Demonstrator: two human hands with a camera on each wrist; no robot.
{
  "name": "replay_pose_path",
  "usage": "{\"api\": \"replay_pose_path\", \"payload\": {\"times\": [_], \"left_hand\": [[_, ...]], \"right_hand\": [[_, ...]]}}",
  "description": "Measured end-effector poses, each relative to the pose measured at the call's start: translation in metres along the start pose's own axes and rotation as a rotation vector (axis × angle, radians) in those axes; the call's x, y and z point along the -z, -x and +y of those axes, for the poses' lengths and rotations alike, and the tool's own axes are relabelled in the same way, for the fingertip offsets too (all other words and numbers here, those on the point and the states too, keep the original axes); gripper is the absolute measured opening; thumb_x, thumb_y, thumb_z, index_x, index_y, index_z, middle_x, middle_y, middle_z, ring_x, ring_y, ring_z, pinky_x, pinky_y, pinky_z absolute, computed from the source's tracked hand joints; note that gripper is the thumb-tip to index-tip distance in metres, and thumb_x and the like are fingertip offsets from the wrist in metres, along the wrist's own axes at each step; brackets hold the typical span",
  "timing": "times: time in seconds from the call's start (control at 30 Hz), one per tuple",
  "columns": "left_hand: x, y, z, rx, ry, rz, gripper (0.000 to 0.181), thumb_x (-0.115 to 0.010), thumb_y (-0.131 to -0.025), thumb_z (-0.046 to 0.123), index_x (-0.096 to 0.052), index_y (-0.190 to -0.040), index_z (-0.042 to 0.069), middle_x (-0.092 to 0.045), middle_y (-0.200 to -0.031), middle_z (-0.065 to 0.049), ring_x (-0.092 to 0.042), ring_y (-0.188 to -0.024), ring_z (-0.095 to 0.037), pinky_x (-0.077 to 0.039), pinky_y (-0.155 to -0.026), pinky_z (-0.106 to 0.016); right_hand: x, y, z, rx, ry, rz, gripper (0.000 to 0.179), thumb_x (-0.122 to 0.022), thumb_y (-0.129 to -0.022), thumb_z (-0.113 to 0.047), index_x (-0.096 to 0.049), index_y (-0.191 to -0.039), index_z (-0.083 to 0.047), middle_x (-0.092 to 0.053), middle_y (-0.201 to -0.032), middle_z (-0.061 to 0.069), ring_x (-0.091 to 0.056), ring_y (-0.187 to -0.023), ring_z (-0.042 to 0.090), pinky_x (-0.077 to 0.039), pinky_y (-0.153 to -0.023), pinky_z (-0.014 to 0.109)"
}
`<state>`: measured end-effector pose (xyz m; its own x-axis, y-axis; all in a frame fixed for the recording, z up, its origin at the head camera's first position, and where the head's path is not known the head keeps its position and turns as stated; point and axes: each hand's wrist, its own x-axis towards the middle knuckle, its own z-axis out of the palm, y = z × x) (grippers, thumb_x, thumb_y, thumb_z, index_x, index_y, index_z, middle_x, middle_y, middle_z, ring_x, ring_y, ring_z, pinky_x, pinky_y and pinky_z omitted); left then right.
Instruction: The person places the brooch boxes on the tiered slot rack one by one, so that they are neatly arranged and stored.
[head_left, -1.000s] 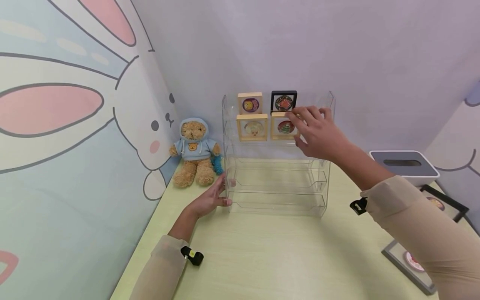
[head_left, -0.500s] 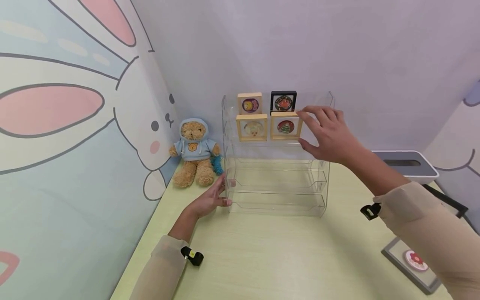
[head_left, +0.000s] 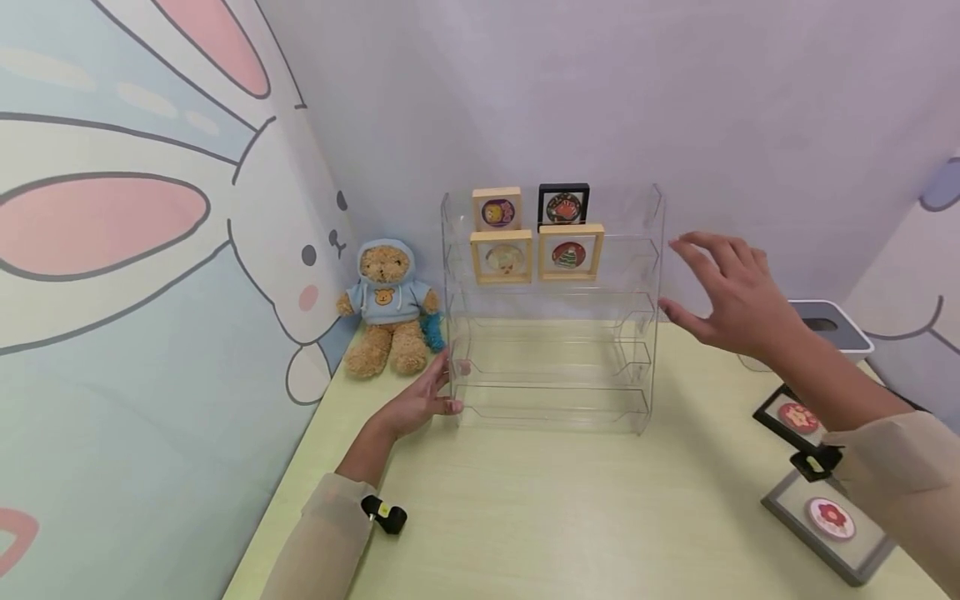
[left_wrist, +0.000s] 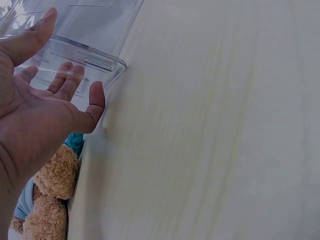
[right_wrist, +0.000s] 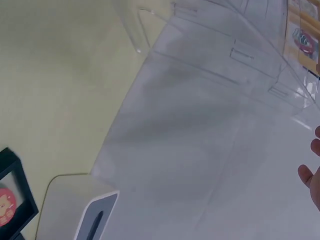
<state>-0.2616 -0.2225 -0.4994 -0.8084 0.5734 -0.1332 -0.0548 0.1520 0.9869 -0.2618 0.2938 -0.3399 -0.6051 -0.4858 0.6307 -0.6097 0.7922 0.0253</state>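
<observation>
A clear acrylic tiered rack [head_left: 551,400] stands against the back wall. My left hand [head_left: 412,404] rests at its lower left side, fingers loosely spread against the clear panel and thumb at the front edge. The left wrist view shows the left hand's palm [left_wrist: 40,120] beside the rack's corner. On the top tier sit a pale frame [head_left: 497,210] and a black frame [head_left: 563,206]. One tier lower are two light wooden frames, one with a pale disc [head_left: 504,259], one with a red and green disc [head_left: 569,256]. My right hand [head_left: 738,296] hovers right of the rack, holding nothing, thumb and fingers apart.
A teddy bear [head_left: 386,292] in a blue hoodie sits left of the rack. To the right are a grey and white tissue box [head_left: 847,337], a black frame [head_left: 772,417] and a grey frame [head_left: 802,512], both lying on the table [head_left: 555,517].
My right hand has left the light wooden frame with the red and green disc and moved right, past the rack's side. The frame stays on its tier. My left hand has not moved.
</observation>
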Motion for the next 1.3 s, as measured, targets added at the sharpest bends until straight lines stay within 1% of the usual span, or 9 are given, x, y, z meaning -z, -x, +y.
{"api": "replay_pose_path", "payload": {"times": [0.13,0.27,0.37,0.6,0.77,0.9,1.0,1.13,1.3], "left_hand": [[0.0,0.0,0.0,0.0,0.008,-0.002,0.118,-0.075,-0.103,0.006,0.012,-0.178,0.036,-0.007,-0.186,-0.009,-0.001,-0.175,-0.033,-0.038,-0.125,-0.056],[0.0,0.0,0.0,-0.009,0.017,-0.006,0.119,-0.075,-0.103,0.007,0.013,-0.178,0.035,-0.012,-0.185,-0.01,-0.002,-0.175,-0.033,-0.037,-0.126,-0.057],[0.001,0.0,-0.001,-0.006,0.011,-0.007,0.119,-0.075,-0.104,0.009,0.014,-0.178,0.035,-0.012,-0.185,-0.009,-0.002,-0.175,-0.033,-0.038,-0.126,-0.057],[0.001,0.0,-0.002,-0.008,0.003,-0.01,0.119,-0.075,-0.105,0.009,0.016,-0.177,0.032,-0.002,-0.187,-0.01,0.0,-0.175,-0.035,-0.04,-0.125,-0.055],[0.001,-0.001,-0.002,-0.015,0.006,-0.014,0.118,-0.073,-0.105,0.008,0.017,-0.177,0.03,0.004,-0.187,-0.011,0.001,-0.174,-0.037,-0.038,-0.127,-0.059],[0.001,0.0,-0.002,-0.017,0.006,-0.013,0.118,-0.074,-0.105,0.009,0.017,-0.177,0.03,0.006,-0.187,-0.011,0.001,-0.174,-0.037,-0.038,-0.127,-0.058],[0.001,0.0,-0.002,-0.018,0.007,-0.013,0.119,-0.075,-0.105,0.011,0.017,-0.177,0.031,0.002,-0.187,-0.011,0.001,-0.174,-0.037,-0.042,-0.124,-0.052],[0.0,0.0,-0.002,-0.015,0.008,-0.013,0.12,-0.076,-0.104,0.011,0.016,-0.177,0.031,0.002,-0.187,-0.011,0.001,-0.174,-0.037,-0.042,-0.124,-0.052],[0.001,0.0,-0.002,-0.008,0.002,-0.006,0.12,-0.075,-0.104,0.009,0.017,-0.177,0.03,0.004,-0.188,-0.01,0.001,-0.175,-0.036,-0.038,-0.127,-0.055]], "right_hand": [[0.006,0.025,0.012,-0.077,0.005,-0.05,0.085,-0.073,-0.097,-0.051,-0.047,-0.165,-0.006,-0.051,-0.159,0.027,-0.046,-0.14,0.057,-0.033,-0.104,0.08],[0.009,0.052,0.024,-0.159,0.02,-0.106,0.089,-0.081,-0.092,-0.044,-0.047,-0.164,-0.005,-0.052,-0.158,0.028,-0.047,-0.141,0.058,-0.036,-0.101,0.081],[0.009,0.073,0.034,-0.205,0.032,-0.147,0.089,-0.083,-0.092,-0.045,-0.048,-0.163,-0.002,-0.052,-0.156,0.031,-0.048,-0.138,0.06,-0.038,-0.098,0.081],[0.005,0.122,0.053,-0.327,0.03,-0.277,0.094,-0.083,-0.094,-0.049,-0.044,-0.161,0.005,-0.047,-0.154,0.038,-0.043,-0.137,0.063,-0.033,-0.106,0.079],[-0.001,0.158,0.064,-0.355,0.089,-0.336,0.102,-0.087,-0.09,-0.052,-0.045,-0.158,0.01,-0.049,-0.15,0.039,-0.046,-0.132,0.063,-0.04,-0.098,0.082],[-0.005,0.185,0.07,-0.407,0.124,-0.405,0.102,-0.084,-0.092,-0.056,-0.042,-0.16,0.008,-0.047,-0.151,0.038,-0.045,-0.133,0.065,-0.039,-0.093,0.089],[-0.008,0.201,0.073,-0.463,0.143,-0.456,0.103,-0.081,-0.094,-0.061,-0.041,-0.16,0.007,-0.045,-0.153,0.038,-0.043,-0.134,0.067,-0.036,-0.094,0.091],[-0.012,0.22,0.077,-0.513,0.166,-0.507,0.107,-0.08,-0.091,-0.069,-0.045,-0.156,0.009,-0.046,-0.15,0.039,-0.044,-0.129,0.068,-0.04,-0.087,0.09],[-0.014,0.234,0.079,-0.579,0.182,-0.587,0.112,-0.076,-0.088,-0.078,-0.048,-0.148,0.011,-0.046,-0.14,0.04,-0.044,-0.121,0.069,-0.042,-0.082,0.09]]}}
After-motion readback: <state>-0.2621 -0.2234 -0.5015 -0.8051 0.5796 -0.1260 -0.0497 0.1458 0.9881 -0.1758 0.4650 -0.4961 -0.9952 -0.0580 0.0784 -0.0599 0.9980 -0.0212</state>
